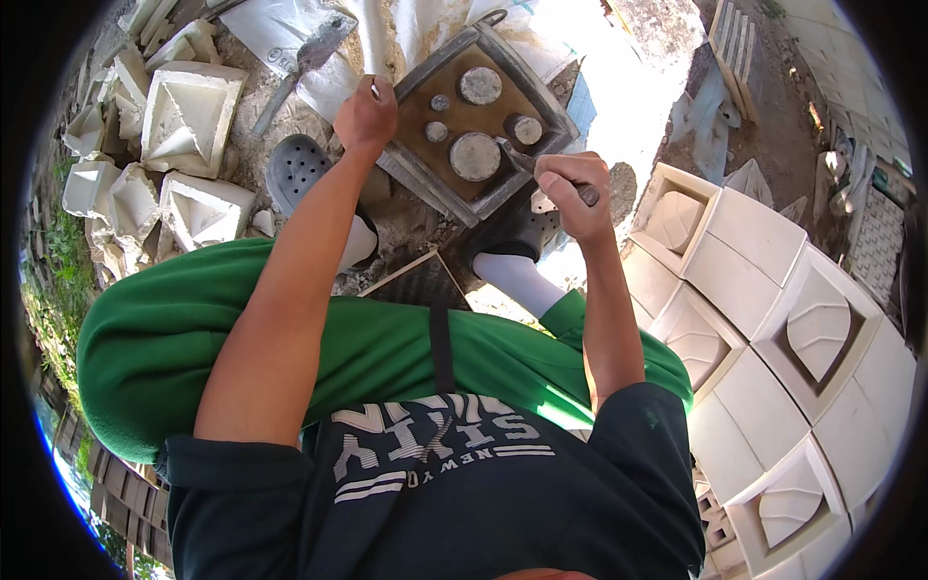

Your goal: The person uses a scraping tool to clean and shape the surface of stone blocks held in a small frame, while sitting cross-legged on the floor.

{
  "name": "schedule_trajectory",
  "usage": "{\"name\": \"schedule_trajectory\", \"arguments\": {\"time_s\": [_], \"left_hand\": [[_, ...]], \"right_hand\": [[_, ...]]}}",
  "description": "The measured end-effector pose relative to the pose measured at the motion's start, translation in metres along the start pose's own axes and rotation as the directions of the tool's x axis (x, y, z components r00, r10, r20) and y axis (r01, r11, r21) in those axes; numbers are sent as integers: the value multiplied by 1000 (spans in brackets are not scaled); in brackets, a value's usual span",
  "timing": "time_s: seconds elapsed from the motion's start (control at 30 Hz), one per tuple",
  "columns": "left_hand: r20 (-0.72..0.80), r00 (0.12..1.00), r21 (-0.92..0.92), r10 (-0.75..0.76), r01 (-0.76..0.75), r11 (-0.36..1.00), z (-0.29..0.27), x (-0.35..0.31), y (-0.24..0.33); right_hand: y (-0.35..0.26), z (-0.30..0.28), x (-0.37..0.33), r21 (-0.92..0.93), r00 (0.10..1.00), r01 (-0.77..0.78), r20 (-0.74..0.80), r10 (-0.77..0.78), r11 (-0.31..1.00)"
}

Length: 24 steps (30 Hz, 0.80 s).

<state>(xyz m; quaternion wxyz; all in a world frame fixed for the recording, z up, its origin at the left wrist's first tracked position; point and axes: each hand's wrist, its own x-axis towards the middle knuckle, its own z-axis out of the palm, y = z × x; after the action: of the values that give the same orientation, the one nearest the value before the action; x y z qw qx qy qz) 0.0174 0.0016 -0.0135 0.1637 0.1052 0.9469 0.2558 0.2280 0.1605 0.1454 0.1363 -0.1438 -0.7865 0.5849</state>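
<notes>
A square metal-edged mould (410,81) stands tilted between my feet. Brown, sand-like material (474,101) fills it, with several round grey discs (476,157) of different sizes set in its surface. My right hand (578,191) is closed around the dark handle of a small trowel (515,155), whose narrow metal blade reaches over the mould's near right side, beside the largest disc. At the mould's left corner is my left hand (367,118), closed in a fist. Something small and pale shows at its fingers, too little to name.
A larger trowel (321,46) lies on the ground at the far left, near white sacks (261,34). Broken pale cast blocks (193,116) are piled on the left. Stacked cream blocks with carved recesses (754,242) stand at the right. My clogs (298,169) flank the mould.
</notes>
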Motion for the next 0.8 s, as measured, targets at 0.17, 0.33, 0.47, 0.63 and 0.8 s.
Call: {"name": "schedule_trajectory", "arguments": {"time_s": [0.17, 0.33, 0.47, 0.63, 0.8], "left_hand": [[-25, 1000, -1, 0, 0, 1000, 3, 2, -5], [-18, 999, -15, 35, -35, 999, 2, 3, -7], [-11, 1000, -7, 15, -15, 1000, 4, 2, -2], [12, 1000, 1, -3, 3, 1000, 1, 4, -7], [22, 1000, 12, -1, 0, 1000, 2, 5, -5]], "right_hand": [[-13, -2, -5, 67, 999, 37, 18, -38, 997], [-10, 1, -4, 14, 999, -40, -20, 40, 999], [3, 7, -15, 194, 975, -52, -204, 92, 980], [-14, 15, -10, 411, 957, -63, -234, 172, 909], [3, 30, -16, 105, 941, -75, -323, 106, 992]]}}
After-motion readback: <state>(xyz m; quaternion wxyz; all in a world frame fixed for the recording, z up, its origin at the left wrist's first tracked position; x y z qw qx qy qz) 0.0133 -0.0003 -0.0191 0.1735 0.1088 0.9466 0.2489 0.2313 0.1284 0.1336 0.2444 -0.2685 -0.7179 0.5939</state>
